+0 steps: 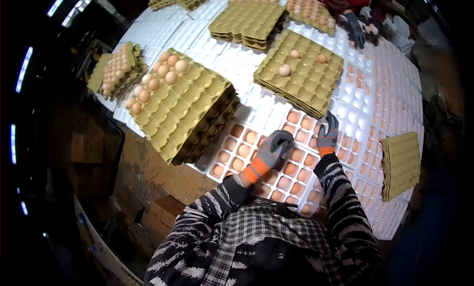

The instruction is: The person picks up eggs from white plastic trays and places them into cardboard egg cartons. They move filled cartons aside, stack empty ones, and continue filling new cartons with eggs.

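My left hand, in a grey glove with an orange cuff, is over the white egg tray. Its fingers are curled, and whatever they hold, if anything, is hidden. To its right, my right hand, in a matching glove, reaches over the tray edge with fingers stretched and thumb apart. Brown eggs fill white cells between and around both hands. Just beyond the hands stands a stack of yellowish pulp egg trays with 3 loose eggs on top.
At left, another pulp tray stack carries several eggs at its far end. More pulp stacks stand farther back, and one at right. A co-worker's gloved hand is at the far side. Cardboard boxes sit on the floor.
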### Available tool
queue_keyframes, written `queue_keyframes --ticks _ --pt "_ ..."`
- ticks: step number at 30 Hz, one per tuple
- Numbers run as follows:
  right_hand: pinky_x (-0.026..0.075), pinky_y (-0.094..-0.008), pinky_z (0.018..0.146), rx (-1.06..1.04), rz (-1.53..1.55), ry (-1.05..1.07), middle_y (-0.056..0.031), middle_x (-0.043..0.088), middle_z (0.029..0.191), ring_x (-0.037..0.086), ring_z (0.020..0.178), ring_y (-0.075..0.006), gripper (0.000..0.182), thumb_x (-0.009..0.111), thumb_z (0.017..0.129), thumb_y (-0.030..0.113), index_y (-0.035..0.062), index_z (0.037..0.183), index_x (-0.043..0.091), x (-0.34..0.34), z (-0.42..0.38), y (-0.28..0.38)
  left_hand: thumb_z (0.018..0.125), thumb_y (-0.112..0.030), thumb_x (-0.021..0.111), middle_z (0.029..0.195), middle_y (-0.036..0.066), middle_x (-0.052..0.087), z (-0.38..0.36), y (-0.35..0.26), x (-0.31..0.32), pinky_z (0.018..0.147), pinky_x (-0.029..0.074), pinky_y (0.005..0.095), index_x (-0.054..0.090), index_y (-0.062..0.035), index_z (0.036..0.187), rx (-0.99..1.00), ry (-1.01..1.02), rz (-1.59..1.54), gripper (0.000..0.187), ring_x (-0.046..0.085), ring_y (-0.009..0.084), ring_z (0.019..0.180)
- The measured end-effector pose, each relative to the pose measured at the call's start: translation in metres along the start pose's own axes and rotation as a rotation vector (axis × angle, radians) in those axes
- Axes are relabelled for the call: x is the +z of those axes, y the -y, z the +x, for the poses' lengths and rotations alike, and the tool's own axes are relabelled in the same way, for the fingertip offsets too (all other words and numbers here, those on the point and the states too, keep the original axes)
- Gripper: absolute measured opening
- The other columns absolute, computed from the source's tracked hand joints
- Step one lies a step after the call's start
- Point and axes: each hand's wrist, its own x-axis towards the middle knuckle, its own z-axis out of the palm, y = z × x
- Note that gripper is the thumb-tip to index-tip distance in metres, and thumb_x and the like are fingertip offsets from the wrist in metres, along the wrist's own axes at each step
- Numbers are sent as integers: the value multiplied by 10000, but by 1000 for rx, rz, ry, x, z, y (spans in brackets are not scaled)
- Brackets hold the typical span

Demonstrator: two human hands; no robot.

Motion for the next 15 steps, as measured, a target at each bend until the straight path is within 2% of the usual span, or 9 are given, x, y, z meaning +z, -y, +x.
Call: queue_keyframes --ticks 2,3,5,7,8,9,10,12,15 --pt "359 -433 1123 25 115 -75 -223 500 1375 471 1295 -383 522 526 905 53 17 1422 458 9 -2 -13 942 -89 597 1171 106 652 -41 -55 -41 973 480 362 662 -65 1189 99 110 59 256 606 276 1116" --pt "339 -439 1135 -57 -77 -91 -221 478 1403 451 1315 -381 506 523 923 59 -7 1420 451 3 -1 -15 929 -86 630 1177 105 652 -60 -77 -63 987 477 361 667 -66 1184 119 101 126 258 603 280 1125" --pt "321 -450 1145 22 167 -258 -210 459 1428 433 1330 -376 496 545 934 88 -16 1411 460 9 -2 -7 899 -45 665 1132 133 682 -83 -117 -111 963 505 388 669 -38 1163 294 -73 366 264 644 285 1091" --pt "313 -452 1151 -118 -158 -260 -198 444 1442 419 1343 -367 502 560 935 97 -11 1414 455 6 6 19 874 -27 683 1125 143 683 -100 -136 -163 948 512 384 664 -25 1173 346 -464 450 300 658 280 1060" --pt "321 -453 1147 -243 -114 -307 -200 461 1425 426 1337 -362 498 560 940 104 -2 1414 450 20 15 43 869 -30 688 1140 141 680 -103 -148 -194 952 508 376 658 -19 1185 301 -591 611 318 651 273 1079" --pt "367 -414 1132 -184 31 -258 -167 457 1435 462 1321 -316 518 578 912 40 -1 1418 476 27 28 91 863 -33 693 1155 139 676 -103 -159 -225 956 505 369 652 -14 1197 251 -711 768 338 645 265 1099" --pt "416 -434 1084 -280 146 -218 -189 503 1390 506 1274 -355 504 638 887 21 19 1367 484 49 42 121 845 -55 711 1185 133 660 -102 -160 -254 977 492 374 639 -42 1218 213 -768 825 380 620 285 1132" --pt "498 -391 995 -450 461 50 -177 600 1286 584 1202 -324 435 700 832 1 19 1252 592 69 68 238 820 -105 740 1235 127 636 -95 -145 -309 1014 466 393 618 -76 1254 160 -828 978 452 581 309 1177" --pt "503 -407 978 -888 286 408 -84 634 1262 603 1151 -309 422 727 800 88 146 1212 659 105 103 376 789 -256 755 1251 96 621 -75 -114 -359 1003 445 418 621 -107 1260 44 -795 1171 512 567 318 1123"
